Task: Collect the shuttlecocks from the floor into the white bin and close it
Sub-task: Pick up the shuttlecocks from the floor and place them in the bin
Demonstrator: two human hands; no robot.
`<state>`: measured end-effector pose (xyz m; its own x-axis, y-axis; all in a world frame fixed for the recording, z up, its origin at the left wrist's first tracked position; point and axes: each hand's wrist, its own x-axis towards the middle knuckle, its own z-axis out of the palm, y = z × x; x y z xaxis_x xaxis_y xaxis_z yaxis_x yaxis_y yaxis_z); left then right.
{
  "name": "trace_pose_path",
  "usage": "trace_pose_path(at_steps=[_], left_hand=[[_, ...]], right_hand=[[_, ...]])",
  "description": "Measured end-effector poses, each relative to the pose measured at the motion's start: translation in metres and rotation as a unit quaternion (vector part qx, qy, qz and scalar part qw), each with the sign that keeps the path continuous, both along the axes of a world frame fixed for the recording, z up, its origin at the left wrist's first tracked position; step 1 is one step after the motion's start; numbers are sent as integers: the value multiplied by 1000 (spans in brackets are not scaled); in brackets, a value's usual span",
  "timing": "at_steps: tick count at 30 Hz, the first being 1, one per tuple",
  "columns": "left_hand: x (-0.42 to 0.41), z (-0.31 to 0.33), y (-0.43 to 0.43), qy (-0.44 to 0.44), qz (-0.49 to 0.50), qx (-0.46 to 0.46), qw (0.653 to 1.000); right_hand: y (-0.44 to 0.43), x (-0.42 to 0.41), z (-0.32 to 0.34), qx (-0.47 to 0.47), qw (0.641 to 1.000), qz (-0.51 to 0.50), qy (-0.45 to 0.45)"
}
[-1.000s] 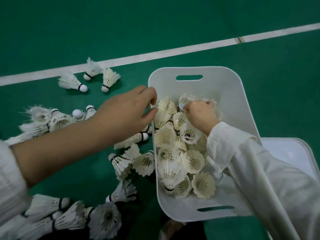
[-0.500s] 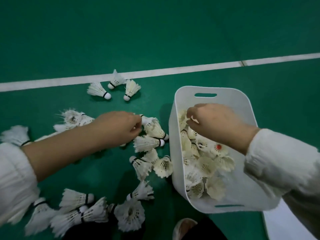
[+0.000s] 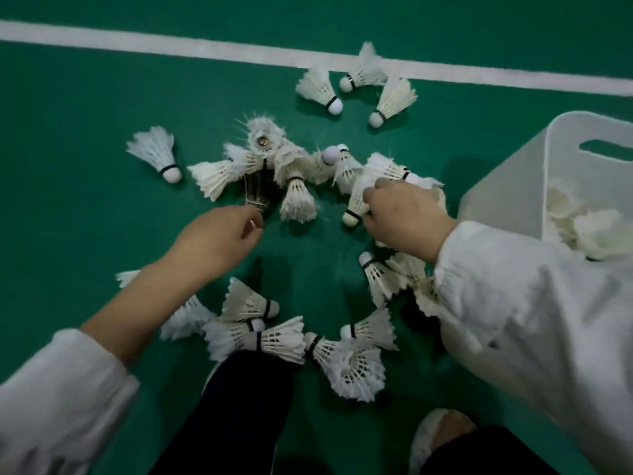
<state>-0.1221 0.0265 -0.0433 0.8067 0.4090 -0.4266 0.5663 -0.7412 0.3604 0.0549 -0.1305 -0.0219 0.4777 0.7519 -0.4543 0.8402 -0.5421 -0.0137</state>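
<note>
Green floor (image 3: 68,138): right grip (image 3: 404,221) clasps a shuttlecock (image 3: 356,200), cork protruding; left grip (image 3: 215,241) pinches a stripped shuttlecock (image 3: 255,192).

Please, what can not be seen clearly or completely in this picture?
Head view:
white bin: cut off by the right edge; no lid visible.
shuttlecocks in the bin: blurred, uncountable.
floor shuttlecocks under the right sleeve: partly covered by it.
left hand: too dim whether its fingers pinch the stripped shuttlecock.
right hand: grips a shuttlecock; its own back hides whether more.
</note>
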Motion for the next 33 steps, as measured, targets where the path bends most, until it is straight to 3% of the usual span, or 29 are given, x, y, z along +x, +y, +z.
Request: trace_pose_path(at_steps=[7,12,19,21,26,33], left_hand=[[0,-17,0,-83,25,28,996],[32,-23,-7,-130,-67,105,984],[55,-40,-10,-92,-197,184,959],[54,-33,-13,-116,-194,160,961],[29,-22,-14,-114,-10,-35,993],[25,-11,23,-87,33,-43,995]], right_hand=[[18,-1,-42,41,992,-120,-3],[15,1,-51,97,972,-210,32],[6,-10,-50,165,981,-101,14],[4,-12,-51,180,980,-76,29],[1,-21,-59,209,974,-72,42],[5,-20,-53,219,973,-53,44]])
